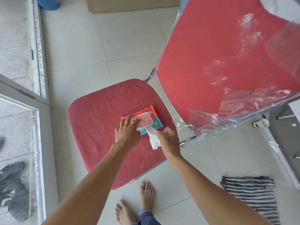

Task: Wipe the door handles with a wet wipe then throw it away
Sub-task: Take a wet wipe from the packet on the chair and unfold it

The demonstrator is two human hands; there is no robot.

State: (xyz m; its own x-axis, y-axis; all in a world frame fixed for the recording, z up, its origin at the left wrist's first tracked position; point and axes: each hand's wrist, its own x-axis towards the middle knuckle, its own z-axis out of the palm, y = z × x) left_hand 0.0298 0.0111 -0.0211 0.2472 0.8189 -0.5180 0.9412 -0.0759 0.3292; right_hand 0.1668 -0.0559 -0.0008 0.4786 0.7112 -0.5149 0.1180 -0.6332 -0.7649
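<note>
A wet wipe is being drawn from its pack on a red chair seat.

The pack of wipes (142,121) lies flat toward the back right corner of the chair seat (97,135), and it is pressed down by the left hand (127,133), whose fingers are spread open and rest on the lid — nothing is gripped by it. The wet wipe (153,137) is pinched at its upper part between thumb and fingers of the right hand (167,138), which is closed on it; the loose end hangs down over the seat, and the other end is at the front edge of the pack. The wipe is judged to be light, soft, limp and damp — likely to cling, fold on itself or tear if pulled sharply. It is best held by a bunched part, not by one thin corner. The pack looks soft and light, so it is probably lifted along unless held down.
</note>
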